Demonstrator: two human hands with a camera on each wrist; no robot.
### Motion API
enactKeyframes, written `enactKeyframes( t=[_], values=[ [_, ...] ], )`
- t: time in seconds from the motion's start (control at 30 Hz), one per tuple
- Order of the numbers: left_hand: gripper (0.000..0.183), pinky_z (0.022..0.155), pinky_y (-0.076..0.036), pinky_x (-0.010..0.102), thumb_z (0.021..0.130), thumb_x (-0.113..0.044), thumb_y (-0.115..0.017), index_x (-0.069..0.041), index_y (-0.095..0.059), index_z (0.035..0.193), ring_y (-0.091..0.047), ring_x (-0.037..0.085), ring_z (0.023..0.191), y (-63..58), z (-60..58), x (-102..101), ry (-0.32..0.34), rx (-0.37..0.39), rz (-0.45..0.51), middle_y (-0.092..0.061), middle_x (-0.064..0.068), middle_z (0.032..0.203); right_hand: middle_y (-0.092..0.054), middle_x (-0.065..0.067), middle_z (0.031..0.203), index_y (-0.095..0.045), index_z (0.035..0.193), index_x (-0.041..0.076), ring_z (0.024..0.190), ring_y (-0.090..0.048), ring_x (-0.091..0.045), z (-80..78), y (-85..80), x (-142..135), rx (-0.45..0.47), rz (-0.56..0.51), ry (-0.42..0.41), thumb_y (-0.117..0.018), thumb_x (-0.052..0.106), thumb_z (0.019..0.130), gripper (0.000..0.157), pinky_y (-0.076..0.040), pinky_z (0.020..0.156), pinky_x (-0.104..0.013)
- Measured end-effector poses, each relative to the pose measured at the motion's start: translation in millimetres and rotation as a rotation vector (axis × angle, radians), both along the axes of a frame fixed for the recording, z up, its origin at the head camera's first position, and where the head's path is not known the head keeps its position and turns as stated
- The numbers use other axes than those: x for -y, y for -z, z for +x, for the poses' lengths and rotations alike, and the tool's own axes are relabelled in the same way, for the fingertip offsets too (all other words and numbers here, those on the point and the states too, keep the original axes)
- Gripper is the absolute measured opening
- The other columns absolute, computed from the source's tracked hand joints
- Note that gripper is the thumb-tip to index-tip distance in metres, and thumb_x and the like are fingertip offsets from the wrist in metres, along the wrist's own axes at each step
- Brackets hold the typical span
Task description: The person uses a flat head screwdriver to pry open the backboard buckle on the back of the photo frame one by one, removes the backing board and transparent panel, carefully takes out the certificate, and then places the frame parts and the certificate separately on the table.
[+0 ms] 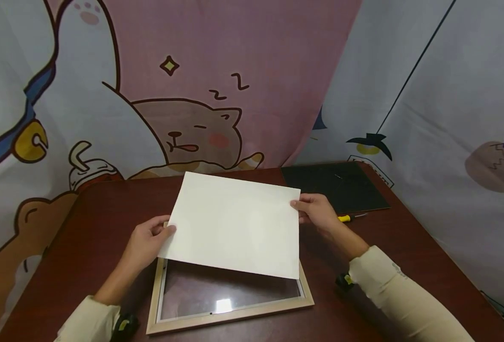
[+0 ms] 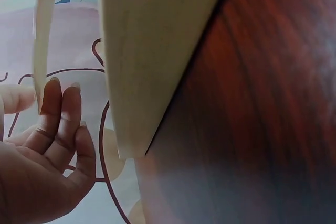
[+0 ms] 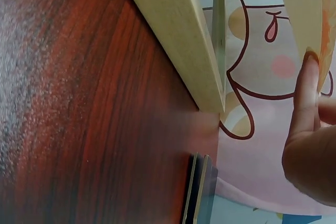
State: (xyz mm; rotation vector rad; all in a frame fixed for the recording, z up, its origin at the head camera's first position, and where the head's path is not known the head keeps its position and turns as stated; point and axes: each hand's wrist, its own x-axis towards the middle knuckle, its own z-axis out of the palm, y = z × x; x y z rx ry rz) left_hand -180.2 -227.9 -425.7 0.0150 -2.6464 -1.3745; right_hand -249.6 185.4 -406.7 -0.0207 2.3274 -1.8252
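A white rectangular sheet (image 1: 235, 225) is held up at a tilt between both hands. My left hand (image 1: 145, 242) pinches its left edge, thumb on the upper face. At the opposite edge, the right hand (image 1: 318, 211) grips near the far corner. Beneath the sheet lies a pale wooden picture frame (image 1: 230, 315) with a clear, shiny pane (image 1: 200, 289); the sheet hides its far part. The left wrist view shows fingers (image 2: 71, 114) behind the thin sheet edge (image 2: 44, 35). In the right wrist view, an orange-tinted area shows along the sheet (image 3: 302, 9).
On the dark red-brown table (image 1: 107, 223), a black board (image 1: 333, 185) lies at the back right. A yellow-handled screwdriver (image 1: 344, 218) rests beside the right hand. Cartoon-printed cloth (image 1: 277, 85) hangs behind the table and along its sides.
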Motion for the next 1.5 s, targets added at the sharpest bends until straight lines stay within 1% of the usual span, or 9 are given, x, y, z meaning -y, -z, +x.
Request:
enactKeyframes(
  t=[0.17, 0.3, 0.47, 0.6, 0.83, 0.97, 1.2, 1.4, 1.5],
  values=[
    [0.038, 0.058, -0.047, 0.023, 0.091, -0.012, -0.068, 0.002, -0.061, 0.126, -0.059, 0.008, 0.065, 1.6, -0.4, 1, 0.032, 0.026, 0.045, -0.071, 0.016, 0.086, -0.064, -0.006, 0.079, -0.064, 0.119, -0.001, 0.061, -0.06, -0.014, 1.4, 1.2, -1, 0.025, 0.01, 0.054, -0.061, 0.022, 0.097, 0.032, -0.057, 0.068, -0.027],
    [0.038, 0.059, -0.052, 0.026, 0.092, -0.004, -0.064, 0.007, -0.058, 0.128, -0.064, 0.005, 0.066, 3.4, -0.1, 2, 0.072, 0.018, 0.165, -0.072, 0.023, 0.092, -0.068, -0.007, 0.085, -0.062, 0.121, -0.001, 0.063, -0.064, -0.016, 2.6, 1.8, -1, 0.049, -0.027, 0.033, -0.061, 0.022, 0.097, 0.033, -0.058, 0.071, -0.031],
    [0.039, 0.062, -0.054, 0.027, 0.094, -0.002, -0.061, 0.01, -0.054, 0.129, -0.067, 0.006, 0.069, 3.6, 1.6, 6, 0.118, 0.049, 0.318, -0.073, 0.012, 0.089, -0.069, -0.006, 0.094, -0.058, 0.126, -0.003, 0.07, -0.067, -0.017, 1.9, 2.0, -3, 0.046, -0.068, -0.032, -0.055, 0.022, 0.1, 0.037, -0.058, 0.07, -0.032],
    [0.041, 0.065, -0.055, 0.027, 0.096, -0.005, -0.058, 0.015, -0.049, 0.131, -0.068, 0.008, 0.072, 2.1, 4.1, 11, 0.214, 0.125, 0.42, -0.072, -0.003, 0.086, -0.071, -0.009, 0.103, -0.055, 0.132, -0.001, 0.079, -0.07, -0.022, 1.5, 2.2, -5, 0.058, -0.083, -0.104, -0.052, 0.024, 0.101, 0.04, -0.058, 0.071, -0.033],
    [0.045, 0.069, -0.056, 0.029, 0.097, -0.01, -0.057, 0.013, -0.047, 0.135, -0.07, 0.014, 0.077, 3.3, 4.5, 12, 0.386, 0.204, 0.424, -0.072, 0.001, 0.094, -0.071, -0.014, 0.108, -0.056, 0.133, 0.0, 0.079, -0.071, -0.025, 3.4, 6.7, 0, 0.132, -0.047, -0.29, -0.058, 0.028, 0.098, 0.045, -0.058, 0.071, -0.034],
    [0.043, 0.071, -0.055, 0.03, 0.097, -0.012, -0.058, 0.01, -0.05, 0.134, -0.069, 0.016, 0.077, 4.6, 3.8, 11, 0.412, 0.211, 0.388, -0.072, 0.007, 0.098, -0.072, -0.01, 0.104, -0.061, 0.128, 0.001, 0.076, -0.07, -0.023, 5.7, 10.1, 6, 0.175, -0.008, -0.415, -0.062, 0.032, 0.095, 0.045, -0.058, 0.069, -0.037],
    [0.042, 0.071, -0.055, 0.03, 0.096, -0.011, -0.058, 0.011, -0.052, 0.132, -0.069, 0.016, 0.073, 5.0, 1.5, 9, 0.43, 0.238, 0.366, -0.074, 0.005, 0.088, -0.073, -0.014, 0.099, -0.068, 0.119, 0.001, 0.079, -0.072, -0.029, 10.3, 11.1, 9, 0.199, -0.011, -0.573, -0.066, 0.027, 0.093, 0.036, -0.057, 0.074, -0.047],
    [0.044, 0.07, -0.055, 0.032, 0.096, -0.016, -0.06, 0.007, -0.054, 0.133, -0.068, 0.015, 0.071, 4.6, 1.0, 6, 0.376, 0.232, 0.389, -0.072, 0.004, 0.091, -0.073, -0.015, 0.1, -0.07, 0.115, 0.003, 0.083, -0.072, -0.032, 10.6, 11.7, 8, 0.163, 0.007, -0.524, -0.068, 0.025, 0.092, 0.032, -0.057, 0.074, -0.047],
    [0.04, 0.066, -0.056, 0.035, 0.097, -0.018, -0.06, 0.007, -0.056, 0.127, -0.065, 0.015, 0.065, 4.6, 0.6, 6, 0.366, 0.204, 0.417, -0.069, 0.003, 0.081, -0.073, -0.014, 0.099, -0.07, 0.114, 0.002, 0.081, -0.071, -0.03, 9.3, 10.5, 6, 0.134, 0.022, -0.47, -0.068, 0.025, 0.092, 0.032, -0.058, 0.073, -0.045]
  ],
)
